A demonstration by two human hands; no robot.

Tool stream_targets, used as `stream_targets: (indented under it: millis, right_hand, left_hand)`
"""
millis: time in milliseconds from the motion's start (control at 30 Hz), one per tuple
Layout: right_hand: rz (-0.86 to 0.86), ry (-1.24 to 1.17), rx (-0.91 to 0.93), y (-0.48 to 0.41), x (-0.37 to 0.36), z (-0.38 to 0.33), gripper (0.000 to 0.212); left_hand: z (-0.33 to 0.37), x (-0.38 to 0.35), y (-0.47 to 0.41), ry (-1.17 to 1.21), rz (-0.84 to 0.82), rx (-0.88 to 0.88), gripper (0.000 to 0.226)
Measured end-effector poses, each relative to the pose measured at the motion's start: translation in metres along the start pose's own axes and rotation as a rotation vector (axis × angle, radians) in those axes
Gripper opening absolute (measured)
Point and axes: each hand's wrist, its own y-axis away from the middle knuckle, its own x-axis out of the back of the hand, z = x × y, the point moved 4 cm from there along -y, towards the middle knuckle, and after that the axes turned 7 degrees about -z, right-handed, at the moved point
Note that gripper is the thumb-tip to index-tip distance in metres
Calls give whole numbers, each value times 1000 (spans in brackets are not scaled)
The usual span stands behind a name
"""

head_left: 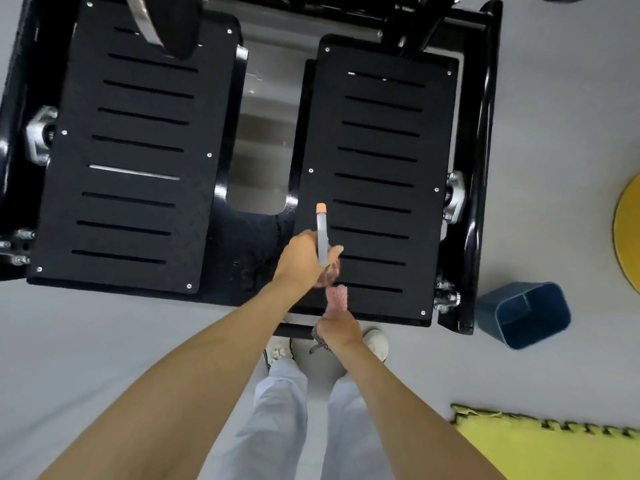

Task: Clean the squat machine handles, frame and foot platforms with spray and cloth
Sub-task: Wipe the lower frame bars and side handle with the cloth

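Observation:
I look straight down on the black squat machine. Its two slotted foot platforms lie side by side, the left platform [128,150] and the right platform [377,188], inside a glossy black frame [481,168]. My left hand [301,259] grips a spray bottle [322,237] with a grey head and an orange nozzle tip, held over the near left part of the right platform. My right hand [337,329] sits just below it at the platform's front edge, closed around a pink cloth [336,299] that sticks up out of the fist. The machine's handles are out of sight.
A blue bin [523,313] stands on the grey floor just right of the frame's near corner. A yellow foam mat [554,448] lies at lower right and a yellow disc [628,233] at the right edge. A weight plate [162,22] overhangs the left platform. My shoes [375,341] touch the front bar.

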Motion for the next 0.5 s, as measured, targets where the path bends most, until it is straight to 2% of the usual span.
stream_targets:
  millis: [100,200,267,333,433,500]
  right_hand:
    - [19,62,48,-8,9,3,37]
    - [-3,-25,13,-12,10,7,34]
    - [-1,-122,-4,-14,7,10,30]
    - [12,-118,44,-9,7,5,28]
    - [21,-113,99,2,7,-3,33]
    - [28,-156,139,8,2,-13,36]
  left_hand:
    - [10,-17,-16,57,-44,-8,19]
    - [14,-32,-24,103,-86,-41,16]
    - [13,-35,-24,10,-70,-93,18]
    - [6,-34,-24,-91,-91,-115,20]
    - [-12,-24,-17,-189,-126,-67,86]
    - [-28,-13,-7,-204,-72,45,98]
